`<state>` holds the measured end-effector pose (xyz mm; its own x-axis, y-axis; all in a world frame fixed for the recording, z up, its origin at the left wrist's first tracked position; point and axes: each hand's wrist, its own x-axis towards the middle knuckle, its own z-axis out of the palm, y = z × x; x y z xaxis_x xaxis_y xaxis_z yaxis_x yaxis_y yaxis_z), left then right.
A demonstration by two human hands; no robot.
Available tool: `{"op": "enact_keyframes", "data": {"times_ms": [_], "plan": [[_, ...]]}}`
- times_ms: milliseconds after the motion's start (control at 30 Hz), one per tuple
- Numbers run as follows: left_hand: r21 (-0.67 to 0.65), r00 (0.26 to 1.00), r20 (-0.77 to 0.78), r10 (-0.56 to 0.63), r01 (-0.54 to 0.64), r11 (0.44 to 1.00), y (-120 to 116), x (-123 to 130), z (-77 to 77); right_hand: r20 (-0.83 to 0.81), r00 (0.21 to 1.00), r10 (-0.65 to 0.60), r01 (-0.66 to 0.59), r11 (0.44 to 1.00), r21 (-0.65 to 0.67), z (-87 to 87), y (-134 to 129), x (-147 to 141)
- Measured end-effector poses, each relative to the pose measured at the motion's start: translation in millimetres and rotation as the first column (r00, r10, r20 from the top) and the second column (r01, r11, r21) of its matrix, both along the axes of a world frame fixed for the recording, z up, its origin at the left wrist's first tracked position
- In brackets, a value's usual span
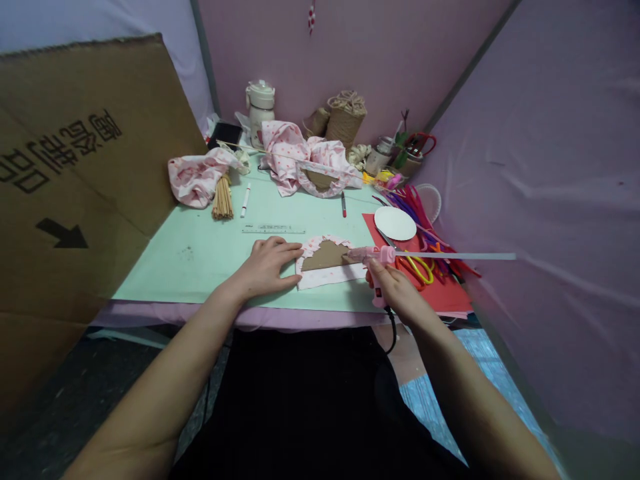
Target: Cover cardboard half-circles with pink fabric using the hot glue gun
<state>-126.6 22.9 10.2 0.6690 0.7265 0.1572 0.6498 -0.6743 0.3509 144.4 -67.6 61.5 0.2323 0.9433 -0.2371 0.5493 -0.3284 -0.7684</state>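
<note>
My right hand (395,288) grips a pink hot glue gun (373,255), with a long glue stick (465,256) jutting out of its back to the right. The nozzle is over the right end of a half-round piece of cardboard (325,257); I cannot tell if it touches. Pink-patterned fabric (325,277) is folded over the curved edge, and a pale strip of it lies along the straight near edge. My left hand (273,267) rests flat at the left end of this piece, fingers stretched out, fingertips at the fabric's edge.
A clear ruler (273,228), a white marker (245,200) and a bundle of sticks (223,198) lie beyond my left hand. Scissors (420,267) and red paper (450,293) are at right. Fabric (283,157) and twine (346,120) stand at the back. A tall cardboard panel (90,200) borders the left.
</note>
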Motion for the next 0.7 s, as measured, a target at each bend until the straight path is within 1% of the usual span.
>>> {"op": "enact_keyframes", "data": {"times_ms": [100,200,300,467,700], "plan": [[-0.004,1.000,-0.004,0.001,-0.001,1.000,0.0,0.2,-0.1,-0.004,0.999,0.037,-0.037,0.999,-0.012,-0.9,1.0,-6.7],[-0.006,1.000,-0.002,0.005,-0.005,1.000,-0.1,0.6,-0.1,0.038,0.993,0.109,-0.109,0.994,-0.002,-1.0,2.3,-16.2],[-0.005,1.000,0.004,0.006,-0.006,1.000,-0.6,0.8,0.6,0.069,0.986,0.154,-0.155,0.988,0.007,0.2,3.3,-26.7],[-0.004,1.000,0.012,0.003,-0.003,1.000,-1.2,1.0,1.2,0.036,0.980,0.198,-0.197,0.980,-0.027,4.1,4.8,-41.6],[-0.012,1.000,0.029,-0.003,0.003,1.000,-1.5,1.1,2.0,-0.011,0.955,0.298,-0.298,0.955,-0.006,5.4,5.7,-55.3]]}}
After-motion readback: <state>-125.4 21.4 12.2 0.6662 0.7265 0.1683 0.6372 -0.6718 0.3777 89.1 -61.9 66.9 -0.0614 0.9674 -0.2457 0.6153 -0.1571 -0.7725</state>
